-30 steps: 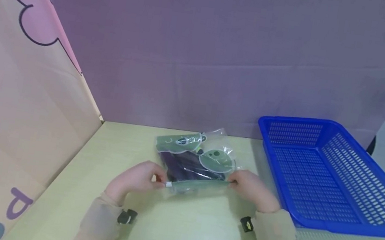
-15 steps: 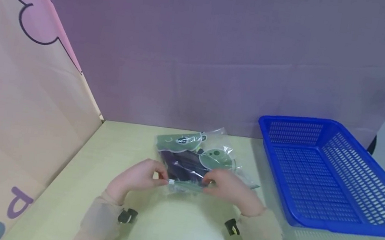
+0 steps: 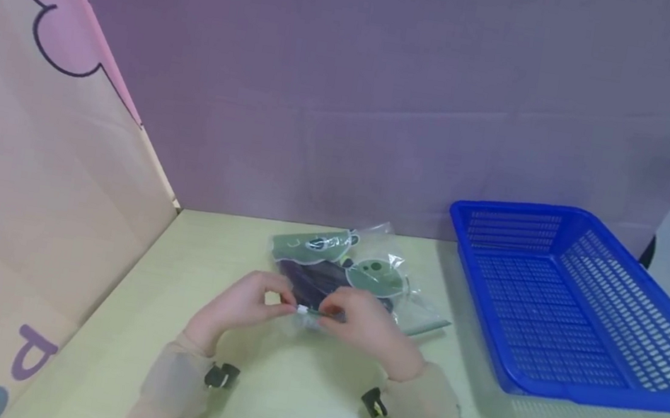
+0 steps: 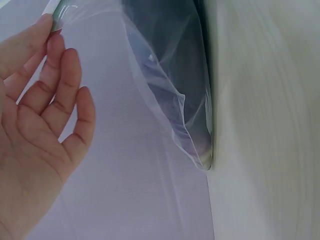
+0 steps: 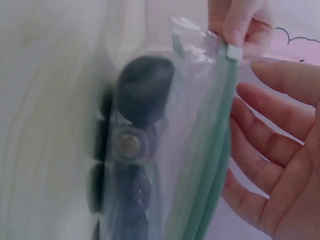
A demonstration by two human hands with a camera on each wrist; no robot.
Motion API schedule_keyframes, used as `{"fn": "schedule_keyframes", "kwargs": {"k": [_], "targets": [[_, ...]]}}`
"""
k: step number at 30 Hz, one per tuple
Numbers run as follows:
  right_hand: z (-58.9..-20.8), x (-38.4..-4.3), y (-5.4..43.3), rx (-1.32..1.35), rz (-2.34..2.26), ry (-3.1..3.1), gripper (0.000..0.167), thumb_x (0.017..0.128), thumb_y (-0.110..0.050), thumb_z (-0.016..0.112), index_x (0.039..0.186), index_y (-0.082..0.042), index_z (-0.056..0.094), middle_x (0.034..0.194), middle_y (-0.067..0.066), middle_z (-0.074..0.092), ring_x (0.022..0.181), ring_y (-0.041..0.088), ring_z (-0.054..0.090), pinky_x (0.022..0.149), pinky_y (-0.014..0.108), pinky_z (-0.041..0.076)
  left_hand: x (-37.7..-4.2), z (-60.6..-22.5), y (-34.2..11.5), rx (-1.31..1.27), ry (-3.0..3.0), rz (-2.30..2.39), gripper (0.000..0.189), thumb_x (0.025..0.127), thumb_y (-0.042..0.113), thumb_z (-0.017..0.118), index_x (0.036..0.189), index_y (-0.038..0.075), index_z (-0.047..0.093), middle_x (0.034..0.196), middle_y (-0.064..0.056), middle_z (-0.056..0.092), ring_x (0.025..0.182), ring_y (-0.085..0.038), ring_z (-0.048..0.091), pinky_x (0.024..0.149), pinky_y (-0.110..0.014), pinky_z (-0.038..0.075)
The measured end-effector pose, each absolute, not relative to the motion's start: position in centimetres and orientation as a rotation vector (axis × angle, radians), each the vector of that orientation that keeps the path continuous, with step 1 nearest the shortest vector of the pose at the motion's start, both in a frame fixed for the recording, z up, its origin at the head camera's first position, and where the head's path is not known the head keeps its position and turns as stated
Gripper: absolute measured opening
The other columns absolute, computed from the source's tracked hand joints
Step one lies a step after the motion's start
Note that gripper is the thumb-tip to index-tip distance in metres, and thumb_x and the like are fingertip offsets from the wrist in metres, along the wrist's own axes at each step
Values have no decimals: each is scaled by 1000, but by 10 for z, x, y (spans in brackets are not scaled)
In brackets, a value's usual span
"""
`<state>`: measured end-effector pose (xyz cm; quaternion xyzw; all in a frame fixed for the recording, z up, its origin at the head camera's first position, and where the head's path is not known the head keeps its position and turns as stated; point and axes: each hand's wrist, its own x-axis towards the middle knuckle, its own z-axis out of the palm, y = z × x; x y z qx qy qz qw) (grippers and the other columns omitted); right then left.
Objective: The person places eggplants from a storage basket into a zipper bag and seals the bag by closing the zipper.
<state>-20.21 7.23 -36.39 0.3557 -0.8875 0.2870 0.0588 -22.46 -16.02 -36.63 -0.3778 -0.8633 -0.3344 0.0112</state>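
Observation:
A clear zip bag point(image 3: 417, 310) with green cartoon prints lies on the table, a dark purple bundle point(image 3: 306, 276) inside. In the right wrist view a round button-like piece point(image 5: 128, 144) shows on the bundle. My left hand point(image 3: 248, 300) pinches the white slider point(image 3: 302, 309) at the left end of the bag's green zip strip point(image 5: 210, 165). Close to that slider, my right hand point(image 3: 366, 324) has thumb and fingertips at the strip. Its fingers are loosely bent and spread along the strip's edge in the right wrist view, the thumb apart from it.
A blue perforated basket point(image 3: 506, 362) stands right of the bag on the pale table point(image 3: 294, 410). Behind rises a purple-grey cloth wall point(image 3: 325, 93). A printed light panel point(image 3: 41, 196) borders the left side.
My right hand has moved left along the zip strip, from its right end to close beside the slider. The strip's right end now sticks out. My left hand keeps its place.

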Motion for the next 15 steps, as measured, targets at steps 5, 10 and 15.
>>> {"fn": "schedule_keyframes", "kwargs": {"k": [5, 10, 15], "targets": [[-365, -200, 66, 1029, 894, -2628, 11, 80, -15, 73, 89, -8, 69, 81, 1, 67, 74, 15, 62, 68, 20, 50, -225, -366, -158, -1163, -2629, -1098, 5, 84, 11, 70, 84, 7, 72, 82, 1, 68, 78, -10, 61, 78, -34, 52], [-365, -199, 63, 994, 894, -2584, 12, 80, -15, 73, 90, -8, 69, 81, 0, 66, 73, 11, 60, 68, 19, 50, -224, -367, -154, -1127, -2574, -1148, 3, 82, 9, 71, 84, 7, 73, 82, 1, 67, 79, -7, 60, 78, -27, 51], [-365, -197, 60, 990, 901, -2553, 12, 81, -13, 73, 90, -7, 69, 81, 1, 67, 73, 12, 61, 69, 19, 51, -222, -369, -151, -1129, -2506, -1205, 3, 81, 8, 72, 83, 6, 73, 81, 0, 67, 77, -7, 59, 75, -28, 52]]}}
